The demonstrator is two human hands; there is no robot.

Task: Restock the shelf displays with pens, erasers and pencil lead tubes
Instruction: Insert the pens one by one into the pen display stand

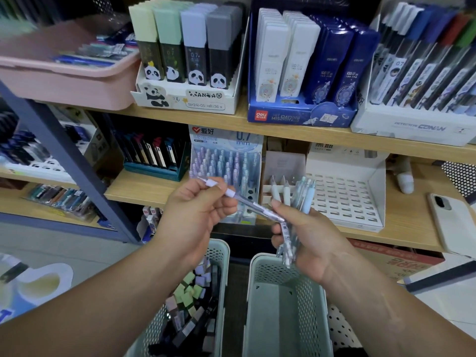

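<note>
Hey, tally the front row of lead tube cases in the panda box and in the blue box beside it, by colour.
Yellow-capped case: 1
Green-capped case: 1
Lavender-capped case: 1
Grey-capped case: 1
White cases: 2
Navy cases: 2
Total: 8

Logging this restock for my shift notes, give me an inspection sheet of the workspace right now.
Surface: wooden shelf, displays standing on it.
Job's things: purple pen display mostly full; white slotted tray, slots bare; basket holds lead tubes.
Clutter: phone lying on shelf, right.
Grips: left hand pinches one pen; right hand holds pen bundle.
Cables: nothing seen.
Surroundings: panda lead-tube box and pink bin above.
</note>
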